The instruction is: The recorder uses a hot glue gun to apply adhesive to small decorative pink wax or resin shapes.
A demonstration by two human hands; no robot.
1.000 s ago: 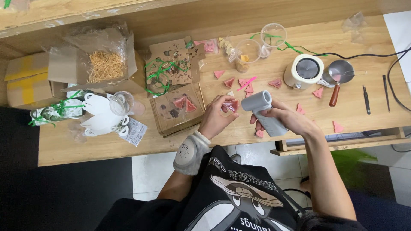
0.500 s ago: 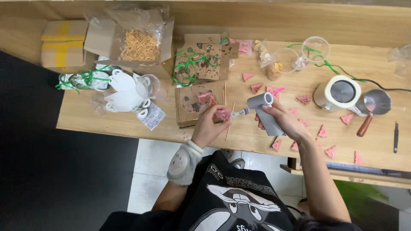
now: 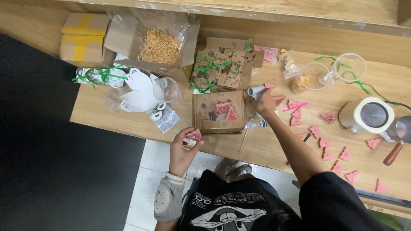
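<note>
the left hand [image 3: 183, 147] hangs just off the near edge of the wooden table [image 3: 107, 115], fingers curled shut around a small pink triangular piece [image 3: 193, 135] that peeks out at the top of the grip. the right hand [image 3: 264, 102] is out over the table, closed around a grey tube-shaped tool [image 3: 256, 91] whose long axis runs roughly from 10 o'clock to 4 o'clock, its open end toward 10 o'clock. between the two hands sits a flat brown cardboard box [image 3: 217, 113] carrying two more pink pieces [image 3: 227, 110]; from the left hand the box lies at about 2 o'clock, just beside it, and from the right hand at about 8 o'clock, close by, so both hands are near it, the right a little nearer its far right corner. a small striped tube [image 3: 256, 125] lies on the table just below the right hand at 6 o'clock. loose pink triangles [image 3: 327, 143] scatter toward 4 o'clock of the right hand, well apart from the left. a white electric pot [image 3: 369, 115] stands at 3 o'clock, and a box of straw-like filling [image 3: 160, 45] at 11 o'clock.
</note>
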